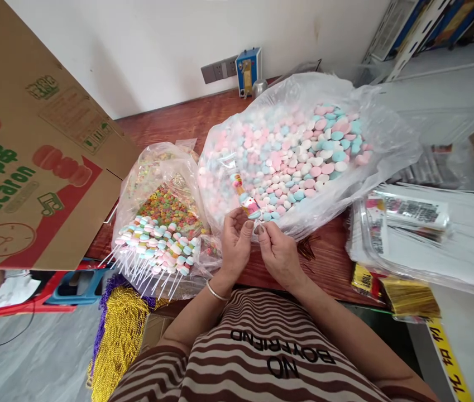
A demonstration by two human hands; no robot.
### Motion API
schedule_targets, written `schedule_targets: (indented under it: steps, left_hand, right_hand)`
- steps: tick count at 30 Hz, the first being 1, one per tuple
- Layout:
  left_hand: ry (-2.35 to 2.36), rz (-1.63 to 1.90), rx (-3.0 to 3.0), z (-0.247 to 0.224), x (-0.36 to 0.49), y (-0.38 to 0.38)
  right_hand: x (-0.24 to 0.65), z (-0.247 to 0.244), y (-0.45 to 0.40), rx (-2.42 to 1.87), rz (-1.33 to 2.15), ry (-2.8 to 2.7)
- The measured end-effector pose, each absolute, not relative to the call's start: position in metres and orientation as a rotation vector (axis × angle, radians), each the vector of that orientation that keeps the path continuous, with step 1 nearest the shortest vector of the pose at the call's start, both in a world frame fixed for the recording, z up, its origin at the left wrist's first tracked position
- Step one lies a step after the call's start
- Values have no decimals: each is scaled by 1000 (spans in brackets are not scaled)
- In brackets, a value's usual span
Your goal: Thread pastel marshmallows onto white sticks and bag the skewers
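Both hands meet at the near edge of a large clear bag (370, 167) of pink, white and blue candies. My left hand (237, 240) has its fingers closed around the lower end of a small printed wrapper (248, 202) with candy inside. The wrapper points up and away over the bag. My right hand (277, 251) touches the wrapper's bottom end, thumb and fingertips pinched together; what they pinch is too small to make out. Left of the hands, candy skewers (161, 245) on white sticks lie on a bag of colourful rings (170, 206).
A Macaron cardboard box (31, 167) stands at the left. At the right, a plastic tray (362, 245) holds white sticks and printed wrappers, with gold ties (410, 298) in front. A blue device (248, 72) stands by the wall.
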State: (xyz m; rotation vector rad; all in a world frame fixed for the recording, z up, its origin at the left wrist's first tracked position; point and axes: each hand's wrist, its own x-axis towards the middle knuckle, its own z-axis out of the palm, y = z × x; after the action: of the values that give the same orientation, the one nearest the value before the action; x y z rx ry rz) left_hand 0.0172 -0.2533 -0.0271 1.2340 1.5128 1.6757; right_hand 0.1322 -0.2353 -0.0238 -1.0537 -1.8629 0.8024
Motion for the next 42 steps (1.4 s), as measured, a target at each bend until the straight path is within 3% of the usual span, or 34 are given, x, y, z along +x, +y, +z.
schedule_targets:
  steps: [7, 14, 22, 28, 35, 42]
  left_hand:
    - [2042, 1441, 2086, -9, -3, -262]
    - [2026, 1580, 2162, -3, -2, -260]
    - [2011, 1530, 2340, 7, -4, -260]
    - [2097, 1457, 2380, 5, -5, -258]
    - [1981, 1484, 2423, 5, 3, -262]
    - [1786, 1669, 2239, -6, 6, -269]
  right_hand:
    - [136, -23, -241, -1070, 707, -1922]
    - [137, -27, -245, -1130, 207, -2109]
    - [135, -20, -246, -1039, -34, -2141]
    - [136, -17, -248, -1035, 163, -2124]
    - [135, -16, -250, -1079, 144, -2105]
    - [142, -15, -244, -979, 1003, -1707]
